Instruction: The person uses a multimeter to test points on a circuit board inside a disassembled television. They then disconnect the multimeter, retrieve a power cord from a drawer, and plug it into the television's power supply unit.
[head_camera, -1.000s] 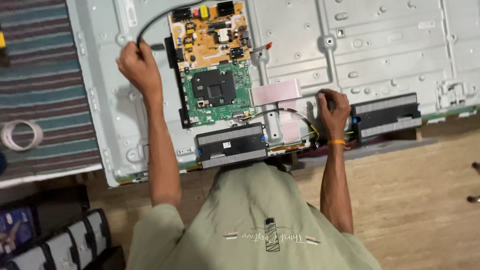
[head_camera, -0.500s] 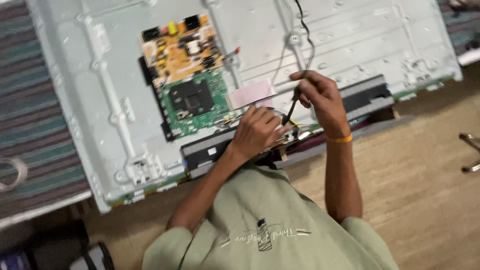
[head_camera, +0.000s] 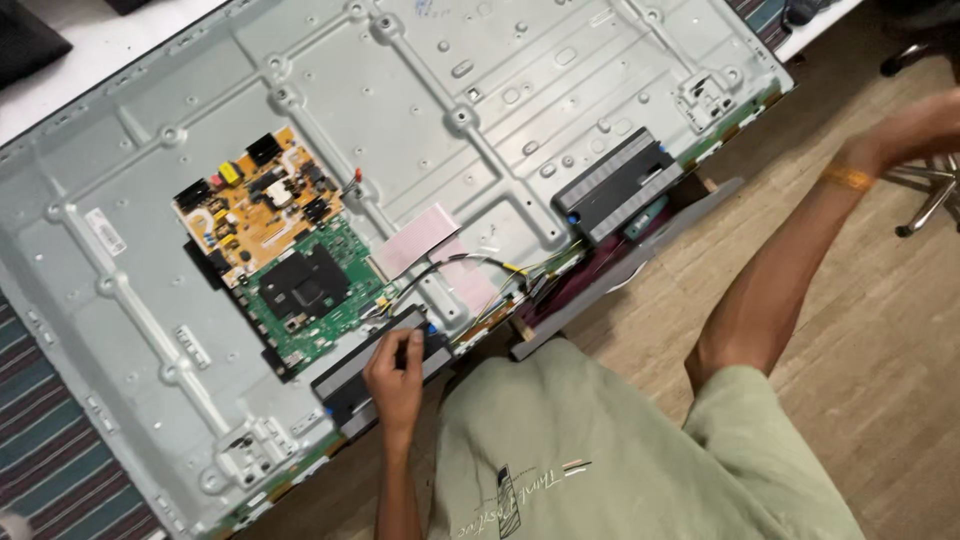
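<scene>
A large grey metal back panel of a flat screen lies open in front of me. On it sit a yellow circuit board and a green circuit board. My left hand pinches the top edge of a black speaker bar at the panel's near edge. A second black speaker bar lies further right. Thin wires run between them past a pink flat cable. My right hand is stretched out to the far right, away from the panel, and blurred.
Wooden floor lies to the right, with a chair's metal base at the right edge. A striped rug shows at the lower left. A white surface with a dark object borders the panel's far left corner.
My right hand has left the wires by the speaker bars and swung out to the far right. My left hand stays low at the left speaker bar. The view has tilted.
</scene>
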